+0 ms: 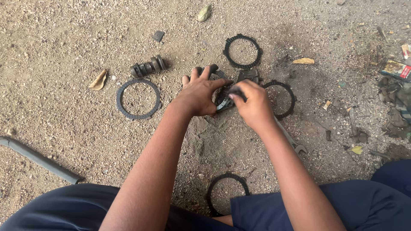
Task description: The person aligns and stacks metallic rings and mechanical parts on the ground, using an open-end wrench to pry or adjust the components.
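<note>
A toothed clutch ring (222, 100) is gripped by the closed fingers of the left hand (200, 94) and right hand (253, 105), seemingly mid-assembly; careful alignment is needed next.

**Ground surface: sandy gravel, loose parts scattered**

The ground (64, 128) is coarse sand and small stones, with a dark stained patch toward the right edge. Four toothed black friction rings lie flat on it: one left of centre (138, 99), one toward the far edge (243, 51), one right of centre (280, 99), partly covered, and one at the near edge (228, 193), partly hidden by dark blue cloth. A ribbed metal shaft piece (148, 66) lies just beyond the left ring. A grey pipe (38, 159) lies at the left edge. A wrench (291, 140) lies near the right ring. Dry leaves (99, 80) are scattered about, and rags and litter (396, 98) sit at the right edge.
</note>
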